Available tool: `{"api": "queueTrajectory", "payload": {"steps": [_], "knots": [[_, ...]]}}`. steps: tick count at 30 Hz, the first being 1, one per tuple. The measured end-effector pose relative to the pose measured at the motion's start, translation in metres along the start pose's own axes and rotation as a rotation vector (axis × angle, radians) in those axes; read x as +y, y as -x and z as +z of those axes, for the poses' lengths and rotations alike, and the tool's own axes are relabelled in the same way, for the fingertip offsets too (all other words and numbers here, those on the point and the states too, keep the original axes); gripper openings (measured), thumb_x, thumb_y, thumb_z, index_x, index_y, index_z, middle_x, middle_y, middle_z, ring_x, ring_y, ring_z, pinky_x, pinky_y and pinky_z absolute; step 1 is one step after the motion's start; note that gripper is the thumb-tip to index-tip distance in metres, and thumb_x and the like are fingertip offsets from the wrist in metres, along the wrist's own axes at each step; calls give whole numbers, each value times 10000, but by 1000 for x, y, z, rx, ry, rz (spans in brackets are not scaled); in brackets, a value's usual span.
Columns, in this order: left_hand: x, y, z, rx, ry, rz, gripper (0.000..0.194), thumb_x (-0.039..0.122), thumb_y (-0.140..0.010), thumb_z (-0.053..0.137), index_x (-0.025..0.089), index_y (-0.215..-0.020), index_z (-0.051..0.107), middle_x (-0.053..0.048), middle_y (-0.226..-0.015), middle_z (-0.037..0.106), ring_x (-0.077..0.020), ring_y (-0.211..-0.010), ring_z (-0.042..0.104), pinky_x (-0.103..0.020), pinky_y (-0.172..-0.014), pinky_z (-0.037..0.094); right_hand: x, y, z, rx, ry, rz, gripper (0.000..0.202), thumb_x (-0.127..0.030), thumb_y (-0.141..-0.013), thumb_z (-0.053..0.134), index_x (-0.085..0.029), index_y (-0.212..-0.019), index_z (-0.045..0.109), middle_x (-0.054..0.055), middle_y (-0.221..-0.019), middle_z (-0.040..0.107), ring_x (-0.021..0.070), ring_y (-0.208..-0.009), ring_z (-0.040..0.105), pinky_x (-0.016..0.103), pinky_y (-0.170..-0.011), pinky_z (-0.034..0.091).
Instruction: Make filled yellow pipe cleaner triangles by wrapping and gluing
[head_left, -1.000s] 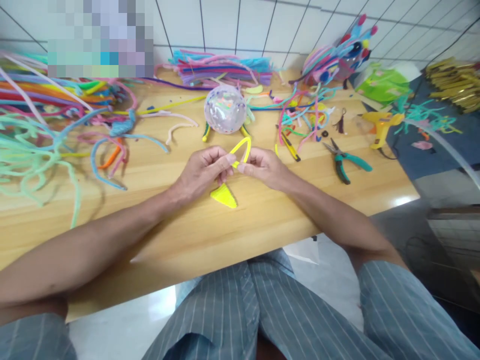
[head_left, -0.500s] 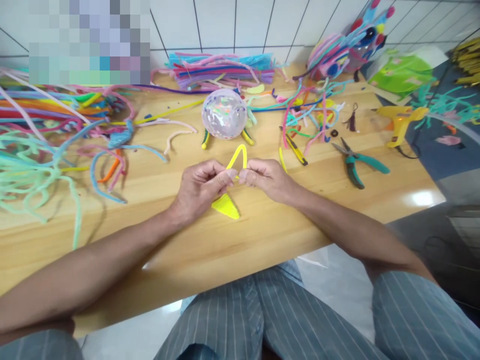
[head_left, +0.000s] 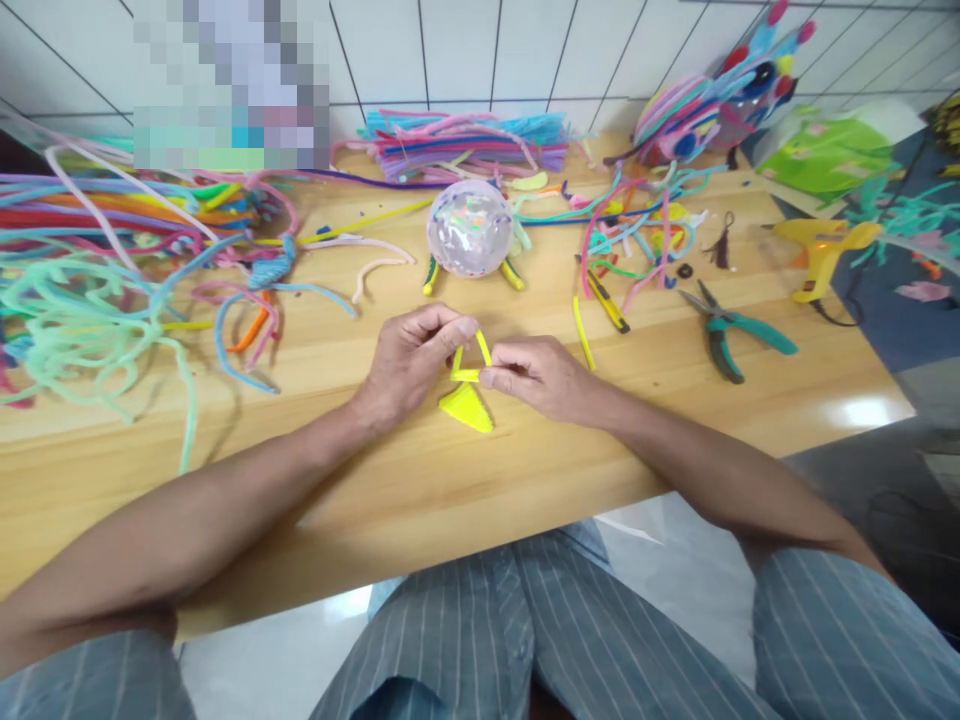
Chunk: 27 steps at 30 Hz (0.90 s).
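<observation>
A yellow pipe cleaner, bent into a small triangle, is held between my two hands above the table. The fingers of my left hand pinch its upper left part. My right hand grips the lower right corner between thumb and finger. Just below them a flat yellow triangle of fuzzy material lies on the wood. Beyond my hands stands a clear ball with shiny flecks, with green and yellow legs at its base.
Bundled pipe cleaners lie at the back, with a pale green tangle at left. A yellow cutter, teal pliers and a yellow glue gun are on the right. The table's front edge runs before my lap.
The bent yellow pipe cleaner has been turned: its pointed loop stood up between my hands, and now a straight side lies at the bottom. The whole view has shifted slightly.
</observation>
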<state>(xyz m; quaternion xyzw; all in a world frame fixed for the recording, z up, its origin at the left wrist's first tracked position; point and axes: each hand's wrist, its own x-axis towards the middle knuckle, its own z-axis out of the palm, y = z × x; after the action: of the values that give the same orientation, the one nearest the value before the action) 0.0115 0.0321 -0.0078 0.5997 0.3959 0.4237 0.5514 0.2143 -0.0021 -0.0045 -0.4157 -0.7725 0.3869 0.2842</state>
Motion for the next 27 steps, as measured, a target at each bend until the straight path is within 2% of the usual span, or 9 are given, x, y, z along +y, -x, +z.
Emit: {"api": "queueTrajectory", "payload": {"steps": [3, 5, 9, 12, 17, 21, 24, 27], "knots": [[-4, 2, 1, 39, 16, 53, 446, 663, -879, 763, 222, -840, 710, 8, -704, 616, -130, -612, 508, -285, -623, 446, 0, 0, -3, 42, -52, 63, 390, -411, -964, 608, -214, -648, 493, -67, -584, 403, 106, -598, 367, 296, -606, 242], [-7, 4, 1, 84, -44, 159, 364, 600, -932, 731, 242, -981, 688, 0, -826, 637, -135, -665, 530, -290, -667, 473, 2, 0, -6, 107, -110, 120, 377, -460, -959, 614, -204, -685, 575, -65, -590, 423, 105, -592, 369, 293, -593, 242], [-14, 8, 2, 96, -420, 491, 194, 327, -897, 761, 252, -1051, 671, -55, -1027, 657, -195, -881, 617, -336, -778, 525, 5, -2, -10, 169, -234, 197, 367, -510, -913, 632, -193, -727, 637, -52, -600, 501, 106, -580, 427, 277, -571, 289], [-21, 8, 1, 71, -623, 629, 193, 219, -870, 720, 254, -1059, 701, -81, -1095, 659, -237, -1017, 635, -374, -851, 545, 4, -3, -9, 152, -298, 223, 336, -481, -888, 628, -193, -715, 634, -50, -596, 524, 102, -567, 445, 267, -563, 319], [-23, 8, -6, 5, -747, 672, 129, 252, -925, 665, 234, -1017, 753, -81, -1052, 690, -212, -885, 613, -356, -778, 522, -1, 0, -5, 117, -298, 229, 340, -471, -902, 626, -191, -710, 638, -58, -591, 491, 99, -559, 419, 265, -548, 275], [-17, 10, -8, -7, -702, 647, 117, 273, -950, 670, 245, -965, 783, -78, -987, 704, -189, -816, 595, -334, -733, 494, -5, 4, -4, 116, -384, 217, 470, -629, -929, 625, -190, -765, 662, -24, -651, 580, 117, -601, 493, 274, -583, 361], [-16, 11, -6, 36, -565, 658, 106, 246, -954, 687, 256, -971, 791, -66, -961, 700, -174, -831, 623, -308, -724, 498, -7, 6, -7, 237, -347, 172, 526, -677, -967, 567, -203, -749, 636, -5, -667, 599, 131, -623, 516, 294, -616, 403], [-18, 8, -2, 74, -426, 612, 69, 271, -944, 736, 254, -942, 803, -43, -895, 696, -150, -783, 619, -286, -699, 494, -6, 7, -9, 453, -121, -9, 342, -508, -986, 619, -221, -801, 627, 5, -740, 629, 163, -721, 582, 328, -717, 470]]}}
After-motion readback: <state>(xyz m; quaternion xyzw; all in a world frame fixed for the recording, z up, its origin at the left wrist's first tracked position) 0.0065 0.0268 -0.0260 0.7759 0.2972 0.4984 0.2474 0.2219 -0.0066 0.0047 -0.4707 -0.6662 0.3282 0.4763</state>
